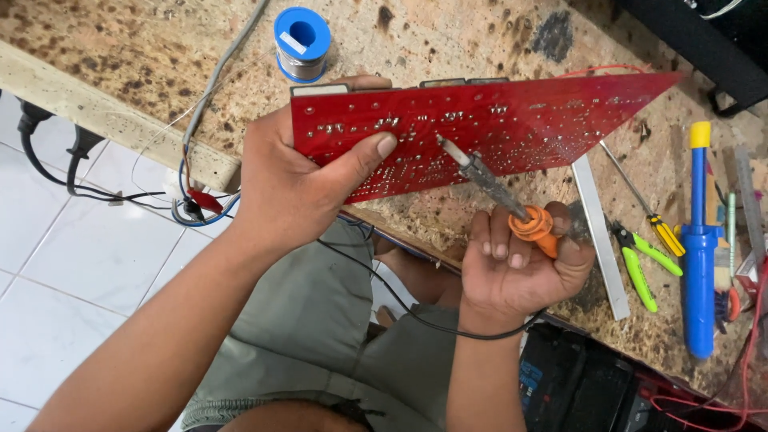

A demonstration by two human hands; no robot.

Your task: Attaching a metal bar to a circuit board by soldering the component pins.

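Note:
My left hand [300, 188] grips the left end of a long red circuit board [512, 120], solder side up, thumb pressed on its face. The board is tilted above a stained wooden workbench [160, 48]. My right hand [520, 268] holds a soldering iron [496, 188] by its orange handle, below the board's lower edge. The iron's tip touches the board near its middle left. A black cord runs from the iron under my right wrist.
A blue spool of solder wire [302, 42] stands behind the board. To the right lie a blue desoldering pump [699, 240], green-handled cutters [640, 260], a yellow-handled screwdriver [652, 220] and a metal strip [596, 228]. Cables hang off the bench's left edge over white floor tiles.

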